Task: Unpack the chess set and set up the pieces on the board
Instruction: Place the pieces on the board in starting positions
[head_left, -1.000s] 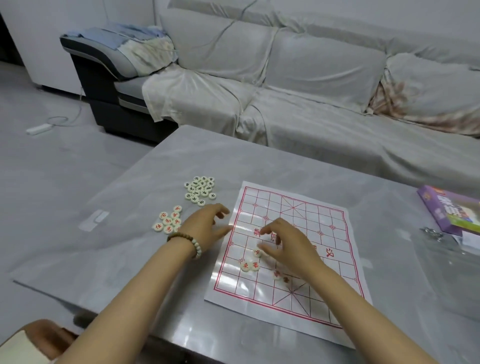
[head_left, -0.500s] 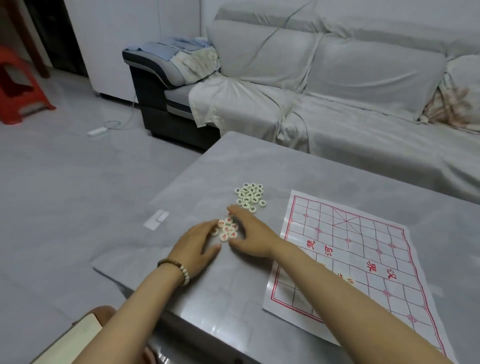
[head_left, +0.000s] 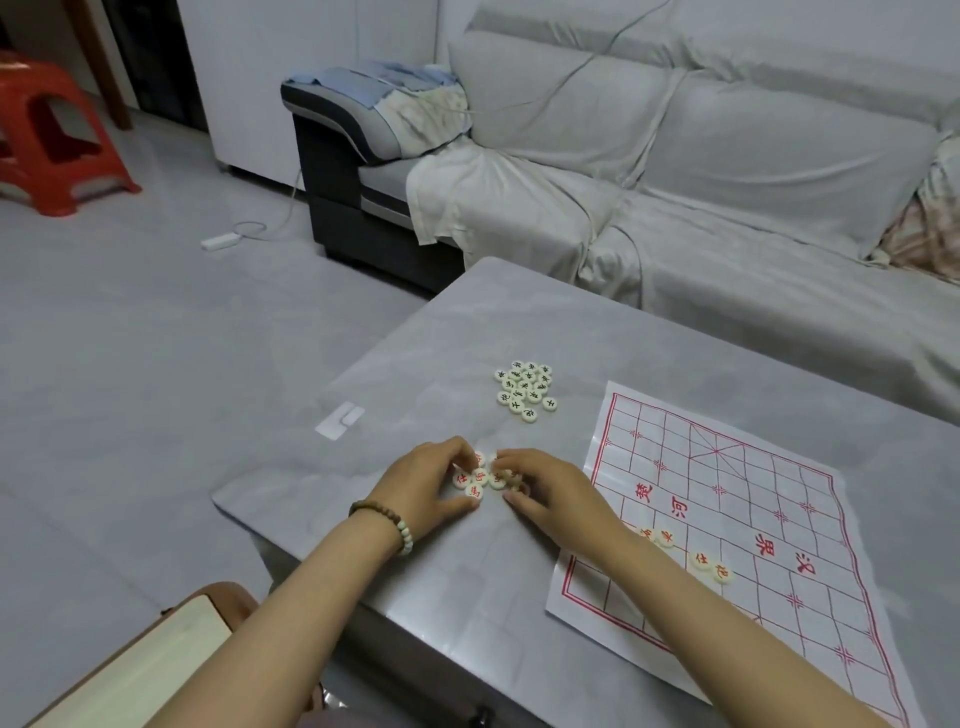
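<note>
red pieces (head_left: 480, 477) | cupped between left fingers (head_left: 445, 453) and right fingers (head_left: 521, 460) | curled round them

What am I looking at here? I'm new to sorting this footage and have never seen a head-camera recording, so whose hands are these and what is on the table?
There is no machine: a person wears one wide-angle camera on the head, so you look down along their arms. The left hand, with a bead bracelet, and the right hand curl around a small cluster of red-marked pieces on the grey table. Whether any piece is lifted cannot be told. Farther off lies a pile of black-marked pieces. To the right is the paper board with red lines; a few placed pieces sit in its near part. A covered sofa stands behind.
</note>
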